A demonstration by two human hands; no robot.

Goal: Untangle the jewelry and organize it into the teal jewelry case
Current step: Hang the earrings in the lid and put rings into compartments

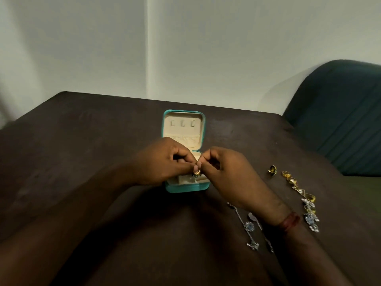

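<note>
While hovering over teal jewelry case (186, 188): we are steadying the gold piece (196, 173).
Left hand (162, 162) — right hand (224, 172): both pinching it.

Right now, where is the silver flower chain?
Head view: the silver flower chain lies on the dark table, lower right, by the wrist of the right hand, left of the gold rings.

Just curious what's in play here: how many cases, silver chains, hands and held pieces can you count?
Teal jewelry case: 1
Silver chains: 2
Hands: 2 (left hand, right hand)
Small gold piece pinched between the hands: 1
Total: 6
</note>
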